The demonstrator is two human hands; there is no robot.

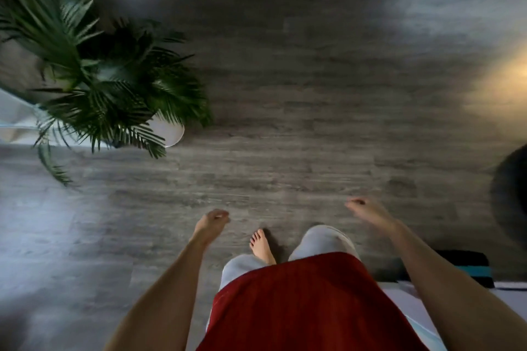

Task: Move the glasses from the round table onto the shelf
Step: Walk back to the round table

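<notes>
Grey wood-look planks of the floor (pixel 285 94) fill most of the view, blurred by motion. Both bare arms reach forward and down over it. The left hand (pixel 212 222) hangs loosely, its fingers (pixel 221 215) curled inward and holding nothing. The right hand (pixel 363 209) is out to the side, its fingers (pixel 352 204) also loosely curled and empty, though blur hides how far they close. Below the hands show a red top (pixel 299 308), light grey trousers (pixel 322 239) and one bare foot (pixel 261 245) planted on the floor between the arms. A palm (pixel 99 74) stands at the upper left, fronds spreading over a white pot (pixel 172 131). A dark round shape (pixel 510 194) sits at the right edge, too blurred to name. No glasses, table or shelf can be seen, so where the glasses lie cannot be told.
</notes>
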